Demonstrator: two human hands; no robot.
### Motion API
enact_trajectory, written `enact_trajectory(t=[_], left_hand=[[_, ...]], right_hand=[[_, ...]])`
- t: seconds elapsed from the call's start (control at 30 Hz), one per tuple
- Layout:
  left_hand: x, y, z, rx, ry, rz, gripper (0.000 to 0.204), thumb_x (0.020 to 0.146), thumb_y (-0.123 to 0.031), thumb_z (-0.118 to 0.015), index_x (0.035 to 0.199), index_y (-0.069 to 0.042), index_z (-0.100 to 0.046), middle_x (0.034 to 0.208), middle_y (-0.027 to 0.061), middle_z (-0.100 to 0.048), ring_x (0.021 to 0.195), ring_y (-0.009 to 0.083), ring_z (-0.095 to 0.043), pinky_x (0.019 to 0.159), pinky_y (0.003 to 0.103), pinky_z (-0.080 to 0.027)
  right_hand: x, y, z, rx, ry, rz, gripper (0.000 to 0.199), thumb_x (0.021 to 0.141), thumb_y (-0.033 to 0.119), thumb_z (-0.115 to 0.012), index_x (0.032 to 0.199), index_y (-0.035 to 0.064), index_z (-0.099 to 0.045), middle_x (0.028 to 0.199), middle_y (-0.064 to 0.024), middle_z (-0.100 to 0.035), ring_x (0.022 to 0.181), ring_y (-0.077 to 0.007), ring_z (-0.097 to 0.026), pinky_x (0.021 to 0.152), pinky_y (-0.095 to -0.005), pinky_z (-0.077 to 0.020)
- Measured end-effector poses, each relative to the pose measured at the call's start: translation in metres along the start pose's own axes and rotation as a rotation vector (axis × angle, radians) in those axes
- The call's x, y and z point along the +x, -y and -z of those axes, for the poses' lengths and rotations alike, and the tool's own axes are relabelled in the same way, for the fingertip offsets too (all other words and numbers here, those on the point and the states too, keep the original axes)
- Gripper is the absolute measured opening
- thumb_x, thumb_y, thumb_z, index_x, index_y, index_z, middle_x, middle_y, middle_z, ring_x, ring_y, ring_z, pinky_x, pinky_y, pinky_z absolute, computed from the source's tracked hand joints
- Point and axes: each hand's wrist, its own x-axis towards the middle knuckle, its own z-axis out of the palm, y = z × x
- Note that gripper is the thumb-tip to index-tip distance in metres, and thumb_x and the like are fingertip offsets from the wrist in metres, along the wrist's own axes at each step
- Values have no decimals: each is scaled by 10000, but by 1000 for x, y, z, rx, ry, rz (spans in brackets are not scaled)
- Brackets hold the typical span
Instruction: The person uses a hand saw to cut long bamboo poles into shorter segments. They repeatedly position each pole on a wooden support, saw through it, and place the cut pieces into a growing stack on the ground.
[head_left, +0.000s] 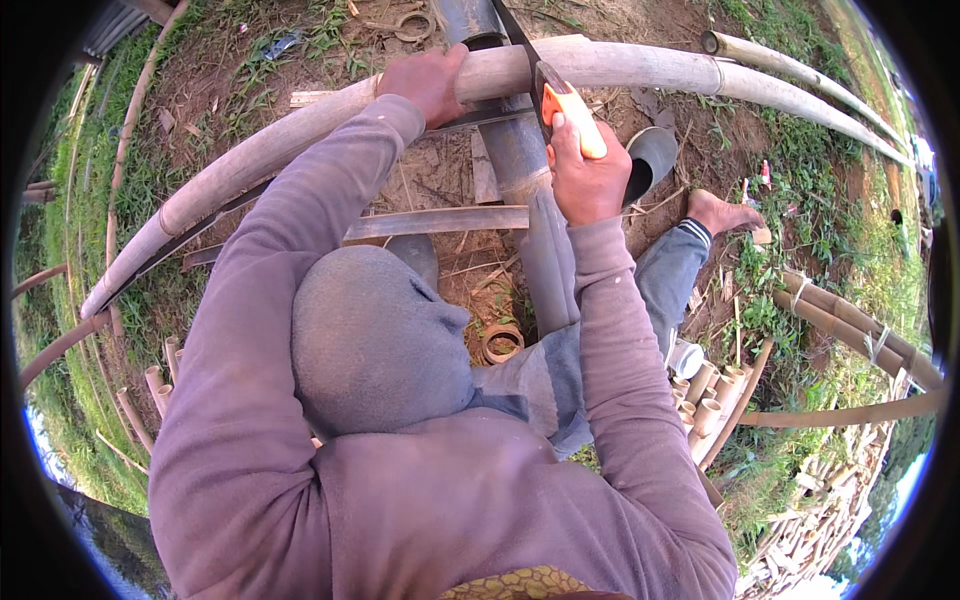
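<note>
A long pale bamboo pole lies crosswise in front of me, appearing bowed in the view. My left hand is closed over it from above, left of the middle. Closed around the orange handle of a handsaw is my right hand. The dark saw blade crosses the bamboo a little right of my left hand; how deep it sits cannot be made out. Beneath, a thick dark grey pole runs away from me, under the bamboo.
A split bamboo strip crosses below the pole. My bare foot rests at the right, near a grey shoe. Cut bamboo pieces are bundled at the lower right. A bamboo ring lies on the dirt.
</note>
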Motion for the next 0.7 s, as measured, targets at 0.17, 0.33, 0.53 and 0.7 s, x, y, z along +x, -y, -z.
enact_trajectory(t=[0.17, 0.33, 0.53, 0.7], left_hand=[[-9, 20, -7, 21, -50, 22, 668, 802, -366, -863, 1347, -151, -541, 1216, 140, -710, 1165, 376, -703, 960, 512, -580], [-5, 12, -1, -3, 6, 47, 636, 814, -358, -861, 1318, -141, -542, 1214, 143, -710, 1166, 371, -701, 974, 498, -578], [-16, 4, 2, 31, 11, 27, 645, 829, -399, -878, 1307, -138, -531, 1239, 146, -706, 1163, 360, -711, 977, 476, -581], [-16, 5, -4, 27, 10, 37, 667, 815, -389, -879, 1329, -156, -522, 1259, 135, -686, 1152, 375, -707, 975, 482, -570]], right_hand=[[-85, 4, 38, -38, 6, 4, 147, 987, 112, -776, 972, -5, -688, 718, -58, -677, 656, -87, -613, 614, -298, -512], [-116, -1, 66, -138, 48, -23, 146, 1009, 123, -752, 982, -5, -688, 738, -45, -673, 645, -103, -623, 608, -300, -504], [-16, -9, -4, 74, 43, -55, 154, 1003, 122, -770, 1039, -19, -721, 784, -24, -673, 724, -69, -582, 629, -291, -493], [-31, -27, -2, 139, 26, -51, 163, 1012, 135, -768, 1038, -17, -716, 797, -3, -659, 710, -60, -563, 623, -270, -475]])
